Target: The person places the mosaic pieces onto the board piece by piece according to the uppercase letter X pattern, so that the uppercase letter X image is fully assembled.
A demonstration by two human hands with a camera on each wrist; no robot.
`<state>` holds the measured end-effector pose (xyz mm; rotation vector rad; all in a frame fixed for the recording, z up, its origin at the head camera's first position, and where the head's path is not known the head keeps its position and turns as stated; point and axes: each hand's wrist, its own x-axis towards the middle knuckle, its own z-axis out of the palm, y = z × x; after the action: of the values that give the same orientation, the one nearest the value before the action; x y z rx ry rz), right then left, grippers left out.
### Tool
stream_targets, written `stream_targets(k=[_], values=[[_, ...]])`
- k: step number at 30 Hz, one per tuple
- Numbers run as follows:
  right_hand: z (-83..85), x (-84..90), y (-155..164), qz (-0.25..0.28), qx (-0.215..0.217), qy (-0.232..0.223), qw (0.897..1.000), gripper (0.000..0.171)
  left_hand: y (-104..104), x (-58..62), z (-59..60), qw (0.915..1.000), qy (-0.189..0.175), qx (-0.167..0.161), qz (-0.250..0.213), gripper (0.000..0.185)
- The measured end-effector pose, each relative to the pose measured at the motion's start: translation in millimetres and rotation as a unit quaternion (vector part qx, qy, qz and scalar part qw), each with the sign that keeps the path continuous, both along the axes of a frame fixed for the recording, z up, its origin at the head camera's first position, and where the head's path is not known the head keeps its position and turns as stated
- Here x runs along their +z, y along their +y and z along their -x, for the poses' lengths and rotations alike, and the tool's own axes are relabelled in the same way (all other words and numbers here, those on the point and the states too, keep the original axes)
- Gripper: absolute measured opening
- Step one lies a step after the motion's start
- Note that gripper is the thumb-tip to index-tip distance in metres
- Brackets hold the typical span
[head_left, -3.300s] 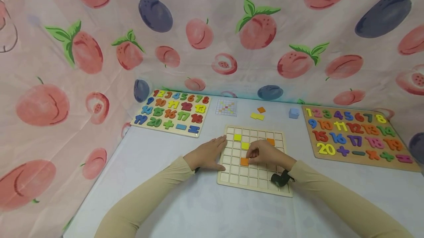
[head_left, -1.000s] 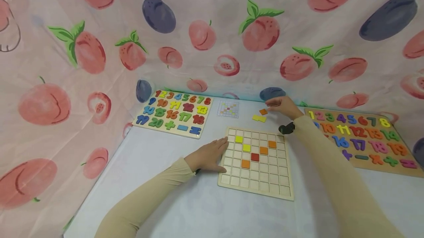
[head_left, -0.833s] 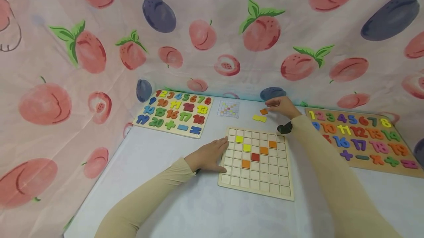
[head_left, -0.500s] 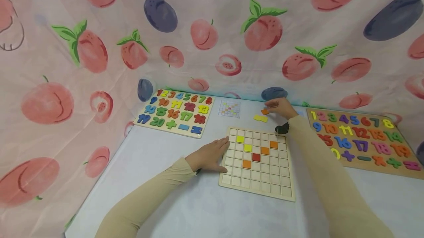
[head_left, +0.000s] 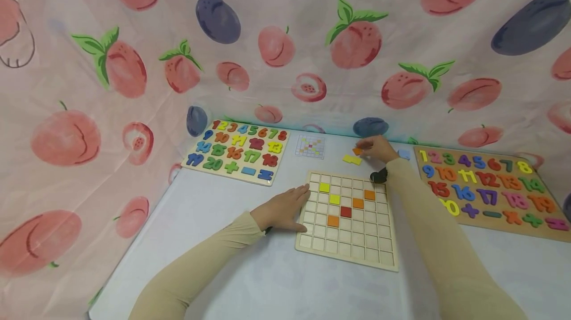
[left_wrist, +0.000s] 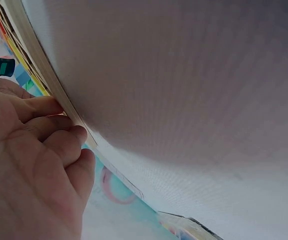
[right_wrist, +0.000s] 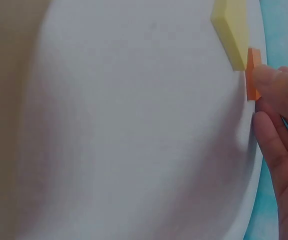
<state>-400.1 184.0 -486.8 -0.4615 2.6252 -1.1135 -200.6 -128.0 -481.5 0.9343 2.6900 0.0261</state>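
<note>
A wooden grid board (head_left: pixel 348 255) lies on the table with yellow, orange and red square tiles in some of its cells. My left hand (head_left: pixel 283 209) rests at the board's left edge, fingers extended; in the left wrist view its fingertips touch the board's rim (left_wrist: pixel 58 95). Beyond the board, my right hand (head_left: pixel 378 148) pinches a loose orange tile (head_left: pixel 357 151). The right wrist view has the thumb against this orange tile (right_wrist: pixel 252 80), beside a yellow tile (right_wrist: pixel 231 35). Yellow tiles (head_left: pixel 352 159) lie just in front of the right hand.
A printed pattern card (head_left: pixel 310 146) lies behind the board. Number puzzle boards stand left (head_left: pixel 236 151) and right (head_left: pixel 486 186). A light blue block (head_left: pixel 404 154) is partly hidden by the right wrist. A fruit-print cloth (head_left: pixel 285 62) hangs behind the table.
My right hand has gone from the board to the loose tiles at the back and taken hold of the orange one. A red tile now shows on the board. The left hand stays put.
</note>
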Motion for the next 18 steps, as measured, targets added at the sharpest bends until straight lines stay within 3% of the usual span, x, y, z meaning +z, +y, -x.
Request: stream_targets(k=[12, 18], values=[[-7.0, -1.3, 6.6, -0.015, -0.005, 0.047, 0.999, 0.032, 1.7, 1.4, 0.3, 0.9999, -0.008, 0.006, 0.002, 0.098], [-7.9, 0.1, 18.2, -0.036, 0.008, 0.042, 0.998, 0.032, 1.9, 1.9, 0.1, 0.9999, -0.007, 0.007, 0.002, 0.099]])
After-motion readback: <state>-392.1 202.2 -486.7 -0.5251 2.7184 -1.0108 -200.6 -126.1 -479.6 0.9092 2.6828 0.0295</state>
